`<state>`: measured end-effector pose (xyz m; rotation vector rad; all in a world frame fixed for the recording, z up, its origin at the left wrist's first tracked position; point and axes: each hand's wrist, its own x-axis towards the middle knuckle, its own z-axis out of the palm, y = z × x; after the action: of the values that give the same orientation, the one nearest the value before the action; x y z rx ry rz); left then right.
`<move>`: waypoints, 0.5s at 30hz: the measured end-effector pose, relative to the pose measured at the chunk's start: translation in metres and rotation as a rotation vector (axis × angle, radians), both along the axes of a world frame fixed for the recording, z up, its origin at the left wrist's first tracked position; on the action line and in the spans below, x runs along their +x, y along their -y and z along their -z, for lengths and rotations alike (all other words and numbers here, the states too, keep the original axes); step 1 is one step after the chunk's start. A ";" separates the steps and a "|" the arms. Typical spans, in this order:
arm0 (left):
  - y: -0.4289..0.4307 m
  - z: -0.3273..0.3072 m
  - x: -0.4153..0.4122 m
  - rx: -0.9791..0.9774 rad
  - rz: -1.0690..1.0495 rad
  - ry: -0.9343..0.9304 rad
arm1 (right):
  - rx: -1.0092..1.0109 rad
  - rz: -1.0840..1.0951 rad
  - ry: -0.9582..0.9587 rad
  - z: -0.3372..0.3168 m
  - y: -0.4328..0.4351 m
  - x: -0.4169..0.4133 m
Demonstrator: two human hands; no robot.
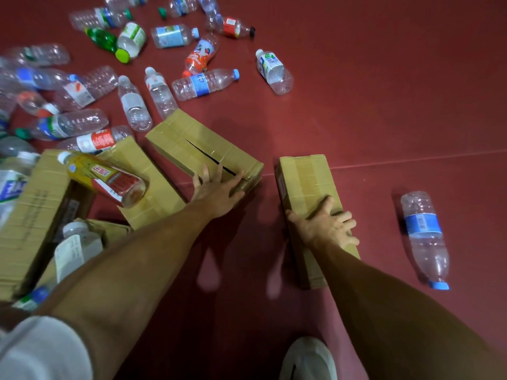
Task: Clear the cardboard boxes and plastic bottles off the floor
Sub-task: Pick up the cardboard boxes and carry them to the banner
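Two taped brown cardboard boxes lie on the red floor in front of me. My left hand [216,189] rests with spread fingers on the near end of the middle box [192,141], which has a slit in its top. My right hand [327,224] lies on top of the right box [306,182], fingers curled over its right edge. More cardboard boxes [35,204] are piled at the left, with a yellow-and-red bottle [107,178] lying on them. Several empty plastic bottles [204,83] are scattered across the floor beyond.
A single clear bottle with a blue label [425,237] lies on the floor to the right of the right box. My white shoe [308,357] shows at the bottom edge. Bare red floor [384,91] stretches to the far right.
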<state>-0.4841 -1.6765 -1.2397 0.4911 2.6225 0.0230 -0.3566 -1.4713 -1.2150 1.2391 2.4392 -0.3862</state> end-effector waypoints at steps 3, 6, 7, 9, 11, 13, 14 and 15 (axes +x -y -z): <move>0.011 -0.001 0.009 -0.001 0.062 0.019 | -0.005 0.015 0.000 0.000 0.001 -0.001; 0.023 -0.004 0.022 -0.022 0.120 0.009 | -0.032 0.027 -0.028 -0.004 0.001 -0.005; 0.028 -0.005 0.028 -0.016 0.120 0.009 | -0.045 0.007 -0.045 -0.005 0.002 -0.008; 0.039 -0.006 0.039 0.020 0.130 0.013 | -0.056 -0.071 -0.083 -0.008 0.008 -0.017; 0.050 -0.009 0.047 0.040 0.169 0.021 | -0.072 -0.128 -0.131 -0.012 0.019 -0.026; 0.058 -0.013 0.049 0.009 0.205 0.026 | -0.128 -0.139 -0.169 -0.016 0.033 -0.032; 0.061 -0.016 0.048 -0.007 0.212 0.026 | -0.160 -0.139 -0.179 -0.017 0.039 -0.034; 0.063 -0.017 0.047 -0.010 0.212 0.026 | -0.185 -0.142 -0.179 -0.017 0.044 -0.035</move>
<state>-0.4374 -1.7399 -1.2223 0.7568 2.5300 -0.0517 -0.3915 -1.5154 -1.1975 0.9859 2.5525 -0.6914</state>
